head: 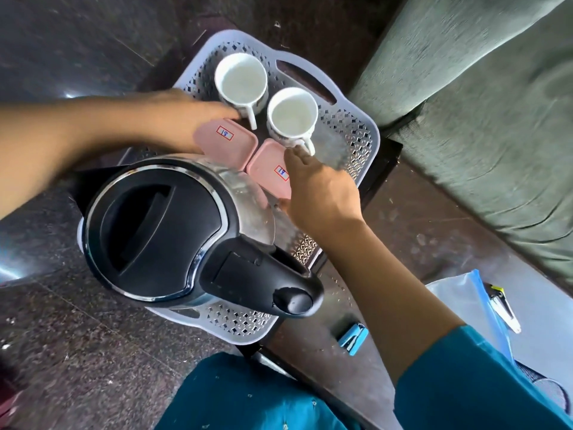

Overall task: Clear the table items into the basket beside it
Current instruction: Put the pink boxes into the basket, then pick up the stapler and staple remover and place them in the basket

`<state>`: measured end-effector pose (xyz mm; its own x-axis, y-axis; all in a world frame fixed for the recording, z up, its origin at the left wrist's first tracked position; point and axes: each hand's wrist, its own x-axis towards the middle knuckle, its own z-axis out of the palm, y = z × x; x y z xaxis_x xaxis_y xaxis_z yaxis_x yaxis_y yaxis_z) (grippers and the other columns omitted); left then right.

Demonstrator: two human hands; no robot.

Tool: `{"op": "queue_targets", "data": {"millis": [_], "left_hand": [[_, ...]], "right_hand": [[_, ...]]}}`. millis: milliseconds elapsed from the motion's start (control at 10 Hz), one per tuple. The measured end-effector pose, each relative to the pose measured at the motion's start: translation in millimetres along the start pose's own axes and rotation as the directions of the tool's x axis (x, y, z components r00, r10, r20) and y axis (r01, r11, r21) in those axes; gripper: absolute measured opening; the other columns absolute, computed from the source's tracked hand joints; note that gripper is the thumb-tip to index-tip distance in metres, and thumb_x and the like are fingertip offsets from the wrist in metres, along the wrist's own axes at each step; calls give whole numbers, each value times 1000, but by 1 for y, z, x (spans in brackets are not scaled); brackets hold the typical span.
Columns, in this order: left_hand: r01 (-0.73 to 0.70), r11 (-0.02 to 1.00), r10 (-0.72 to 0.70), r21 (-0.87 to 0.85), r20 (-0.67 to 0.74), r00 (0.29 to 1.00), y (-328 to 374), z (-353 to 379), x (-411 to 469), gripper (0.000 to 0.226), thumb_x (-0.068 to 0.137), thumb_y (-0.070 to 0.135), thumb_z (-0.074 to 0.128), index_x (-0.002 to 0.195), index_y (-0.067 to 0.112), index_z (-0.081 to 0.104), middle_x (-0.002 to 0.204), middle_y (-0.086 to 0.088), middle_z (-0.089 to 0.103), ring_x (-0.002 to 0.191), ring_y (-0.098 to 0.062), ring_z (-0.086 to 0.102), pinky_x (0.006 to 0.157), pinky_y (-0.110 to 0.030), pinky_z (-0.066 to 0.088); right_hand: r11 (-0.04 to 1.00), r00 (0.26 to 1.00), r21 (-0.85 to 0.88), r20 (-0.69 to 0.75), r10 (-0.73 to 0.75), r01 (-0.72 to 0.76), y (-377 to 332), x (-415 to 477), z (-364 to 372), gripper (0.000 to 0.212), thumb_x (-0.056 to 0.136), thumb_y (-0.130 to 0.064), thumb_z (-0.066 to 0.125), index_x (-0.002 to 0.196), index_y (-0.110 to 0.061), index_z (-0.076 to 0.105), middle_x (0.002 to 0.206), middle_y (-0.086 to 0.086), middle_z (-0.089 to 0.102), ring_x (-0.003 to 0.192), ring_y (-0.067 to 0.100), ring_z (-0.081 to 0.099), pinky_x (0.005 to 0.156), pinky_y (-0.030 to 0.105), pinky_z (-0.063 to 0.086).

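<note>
both hands reach into the grey basket (350,125): left hand (198,116) lies flat beside one white cup's (241,79) handle, right hand (319,193) fingertips touch the other cup's (292,114) handle. two pink boxes (228,142) sit between the hands, kettle (173,231) nearest.

Dark speckled stone floor (77,352) with light glints; grey-green sofa (480,119) beside a dark table (412,231).
</note>
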<state>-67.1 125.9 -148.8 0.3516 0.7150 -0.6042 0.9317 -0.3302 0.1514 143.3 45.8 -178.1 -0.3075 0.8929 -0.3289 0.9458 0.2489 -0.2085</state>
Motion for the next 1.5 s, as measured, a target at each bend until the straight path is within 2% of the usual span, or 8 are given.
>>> {"op": "queue_targets", "data": {"millis": [100,200,300,600,800,1000,1200,1500], "left_hand": [[-28,999,28,23,25,999,10,-8,0,56,71,37,68,124,30,49,99,-9,70,84,-31,65,75,-34,49],[-21,973,13,229,37,999,21,-32,5,28,71,36,68,98,31,61,65,1,68,62,-26,62,61,-28,46],[-38,976,47,214,-36,998,52,-53,12,14,73,32,69,85,29,61,62,7,66,63,-23,58,70,-34,52],[-405,908,400,104,70,914,248,-71,5,38,71,38,73,105,31,58,95,-1,68,80,-25,63,79,-39,49],[-488,858,467,160,154,871,364,-35,-3,68,75,41,67,133,20,37,128,-6,54,105,-29,54,79,-32,38],[-488,873,487,-24,129,864,445,47,-8,62,74,40,69,127,21,44,126,-14,49,108,-29,53,84,-33,41],[-413,900,425,-137,69,903,478,123,3,63,74,33,72,128,21,43,127,-13,46,108,-28,51,79,-27,34],[-216,968,205,-126,-96,974,461,170,21,58,78,29,67,129,17,41,133,-15,41,115,-33,49,94,-39,39]], "right_hand": [[1000,997,2,-68,-21,21,4,-8,-9,41,84,-35,64,116,-15,49,130,-2,56,91,29,67,62,33,46],[1000,986,-8,-168,-9,7,13,-20,-26,16,87,-25,57,99,-14,58,99,4,66,80,32,66,55,29,35],[999,974,9,-223,48,-47,27,-36,-36,12,87,-21,52,94,-14,59,94,5,66,79,33,64,55,30,32],[927,840,268,-408,357,-263,102,-126,-44,23,86,-29,51,104,-19,61,98,3,66,82,34,64,55,30,32],[832,746,377,-388,541,-408,166,-219,-28,38,84,-32,53,118,-16,50,106,6,65,90,36,62,60,35,35],[675,591,423,-329,736,-605,250,-319,0,25,80,-27,55,100,-12,57,99,16,66,89,41,59,62,37,39],[586,569,435,-185,801,-683,296,-384,42,25,82,-19,52,104,-9,58,106,14,65,96,37,56,76,39,46],[665,673,456,-177,718,-591,286,-383,69,30,83,-19,56,109,-5,56,107,15,58,98,37,53,75,37,44]]}}
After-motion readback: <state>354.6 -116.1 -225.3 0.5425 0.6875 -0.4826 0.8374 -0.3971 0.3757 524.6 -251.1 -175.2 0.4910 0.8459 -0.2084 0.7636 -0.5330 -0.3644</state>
